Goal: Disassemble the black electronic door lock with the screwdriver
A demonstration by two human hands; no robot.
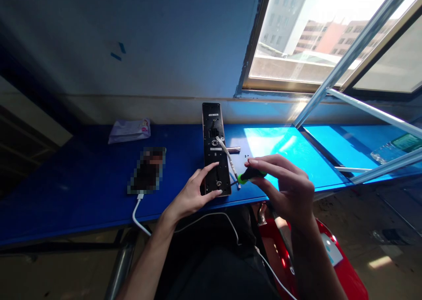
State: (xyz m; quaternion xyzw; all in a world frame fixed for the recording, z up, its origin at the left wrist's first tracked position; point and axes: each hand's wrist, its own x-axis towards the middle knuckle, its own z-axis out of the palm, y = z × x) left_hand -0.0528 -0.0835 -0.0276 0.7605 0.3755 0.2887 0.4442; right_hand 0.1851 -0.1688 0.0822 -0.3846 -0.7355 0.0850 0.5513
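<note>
A long black door lock panel (211, 124), its inner side facing up, lies on the blue table. A metal lever handle (234, 150) sticks out from its right side, and a white-wrapped cable (227, 152) trails across it. My left hand (187, 196) rests on the panel's lower left part, thumb and forefinger spread apart on its face. Just right of the panel, my right hand (290, 185) pinches a screwdriver (252, 175) by its black and green handle. Its shaft points left toward the cable's end; I cannot tell whether the tip touches anything. Small dark screws (246, 156) lie near the handle.
A phone (148, 170), blurred out, lies left with a white charging cable (134, 212). Behind it is a tissue pack (129, 130). A metal frame (329, 89) and a plastic bottle (398, 148) stand at the right. A red stool (343, 269) is below the table edge (280, 198).
</note>
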